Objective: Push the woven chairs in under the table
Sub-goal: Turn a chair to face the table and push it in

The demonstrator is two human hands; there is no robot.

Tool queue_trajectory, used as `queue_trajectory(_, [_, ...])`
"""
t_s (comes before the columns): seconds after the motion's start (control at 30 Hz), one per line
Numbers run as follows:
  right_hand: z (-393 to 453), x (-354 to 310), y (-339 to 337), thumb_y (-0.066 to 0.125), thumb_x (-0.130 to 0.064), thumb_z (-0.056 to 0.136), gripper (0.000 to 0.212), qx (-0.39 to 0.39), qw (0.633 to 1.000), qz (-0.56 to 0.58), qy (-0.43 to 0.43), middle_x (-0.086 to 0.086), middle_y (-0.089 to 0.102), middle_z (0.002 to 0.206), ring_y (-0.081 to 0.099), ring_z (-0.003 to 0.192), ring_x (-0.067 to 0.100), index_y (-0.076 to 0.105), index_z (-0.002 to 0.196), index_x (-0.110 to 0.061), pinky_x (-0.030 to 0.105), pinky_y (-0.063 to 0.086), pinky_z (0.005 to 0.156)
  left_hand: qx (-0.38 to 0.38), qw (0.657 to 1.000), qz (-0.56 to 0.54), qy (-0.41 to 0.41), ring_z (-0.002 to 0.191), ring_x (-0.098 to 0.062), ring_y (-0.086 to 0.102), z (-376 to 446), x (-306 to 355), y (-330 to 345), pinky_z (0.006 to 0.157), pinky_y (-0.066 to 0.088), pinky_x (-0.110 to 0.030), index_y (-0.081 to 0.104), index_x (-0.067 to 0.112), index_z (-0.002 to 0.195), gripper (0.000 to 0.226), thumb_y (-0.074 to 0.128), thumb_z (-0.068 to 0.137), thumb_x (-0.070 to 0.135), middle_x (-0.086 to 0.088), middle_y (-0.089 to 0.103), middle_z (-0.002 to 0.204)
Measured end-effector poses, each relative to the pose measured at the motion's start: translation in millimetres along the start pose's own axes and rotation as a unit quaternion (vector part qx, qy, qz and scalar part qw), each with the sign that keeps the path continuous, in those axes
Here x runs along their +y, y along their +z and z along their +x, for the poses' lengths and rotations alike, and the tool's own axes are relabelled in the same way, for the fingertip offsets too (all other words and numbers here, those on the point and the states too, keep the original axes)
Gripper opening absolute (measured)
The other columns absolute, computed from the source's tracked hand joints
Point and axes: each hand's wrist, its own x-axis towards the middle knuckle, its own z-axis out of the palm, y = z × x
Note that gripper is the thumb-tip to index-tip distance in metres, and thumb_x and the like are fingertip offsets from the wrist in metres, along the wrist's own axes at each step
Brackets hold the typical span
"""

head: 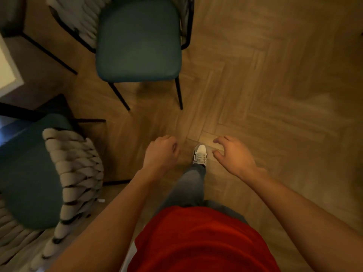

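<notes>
I count two chairs clearly. The far chair (pixel 138 39) stands ahead of me, its teal seat pad facing up, thick grey woven cord wrapped along its left side and two thin black front legs planted on the floor. The near chair (pixel 29 173) sits at my left, the same teal pad with a chunky grey woven back curving round its right edge. A dark frame in the top left corner may be part of a third, but I cannot tell. The table (pixel 7 71) shows only as a pale corner at the left edge, between the two chairs; the far chair stands well out from it on open floor, while the near one is just beside it.

I see two hands, both held out in front of me above the floor and touching nothing. My left hand (pixel 161 152) has its fingers curled loosely inward with nothing inside them. My right hand (pixel 233 154) is spread, fingers bent a little and apart, palm down, also holding nothing. Between them, lower down, one white shoe (pixel 200 154) steps forward on a leg in grey jeans (pixel 188 185). A red shirt (pixel 198 240) fills the bottom of the view.

The floor (pixel 275 75) is warm brown wood laid in a herringbone pattern, dimly lit, and the whole view is a little blurred.
</notes>
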Motion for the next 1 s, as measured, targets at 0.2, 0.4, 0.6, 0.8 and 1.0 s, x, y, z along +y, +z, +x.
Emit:
queue_trajectory(0.2, [74, 33, -81, 0.055, -0.031, 0.093, 0.036, 0.016, 0.999, 0.025, 0.024, 0.005, 0.061, 0.121, 0.055, 0.115, 0.025, 0.060, 0.126, -0.016, 0.035, 0.044, 0.088, -0.022, 1.000, -0.005, 0.004, 0.082, -0.015, 0.059, 102, 50, -48, 0.074, 0.053, -0.036, 0.065, 0.018, 0.096, 0.021, 0.048, 0.096, 0.032, 0.003, 0.061, 0.092])
queue_trajectory(0.4, [148, 77, -143, 0.056, -0.031, 0.093, 0.034, 0.022, 0.998, 0.045, 0.038, 0.004, 0.061, 0.120, 0.055, 0.114, 0.023, 0.061, 0.123, -0.016, 0.035, 0.045, 0.087, -0.043, 0.999, 0.014, -0.016, 0.081, -0.016, 0.058, 198, 80, -79, 0.070, 0.051, -0.037, 0.064, 0.018, 0.092, 0.020, 0.050, 0.093, 0.032, 0.003, 0.060, 0.090])
queue_trajectory(0.6, [243, 121, -201, 0.054, -0.032, 0.095, 0.031, 0.008, 0.999, 0.048, 0.021, 0.002, 0.061, 0.118, 0.057, 0.111, 0.023, 0.062, 0.120, -0.017, 0.030, 0.041, 0.078, 0.001, 0.998, 0.013, -0.064, 0.080, -0.016, 0.059, 288, 115, -101, 0.062, 0.044, -0.032, 0.066, 0.020, 0.089, 0.018, 0.051, 0.093, 0.031, 0.005, 0.062, 0.088])
queue_trajectory(0.8, [349, 141, -283, 0.055, -0.032, 0.095, 0.033, -0.034, 0.998, 0.019, -0.045, 0.002, 0.059, 0.118, 0.055, 0.113, 0.021, 0.059, 0.125, -0.019, 0.032, 0.044, 0.087, 0.062, 0.990, -0.031, -0.122, 0.083, -0.020, 0.062, 378, 154, -142, 0.068, 0.049, -0.036, 0.066, 0.022, 0.090, 0.018, 0.052, 0.091, 0.033, 0.004, 0.066, 0.090])
queue_trajectory(1.0, [458, 132, -349, 0.059, -0.028, 0.091, 0.031, -0.032, 0.993, 0.011, -0.111, 0.003, 0.062, 0.114, 0.057, 0.108, 0.023, 0.062, 0.120, -0.017, 0.040, 0.048, 0.090, 0.080, 0.977, -0.071, -0.185, 0.084, -0.024, 0.061, 468, 170, -181, 0.072, 0.052, -0.040, 0.065, 0.023, 0.093, 0.020, 0.051, 0.092, 0.035, 0.002, 0.065, 0.092])
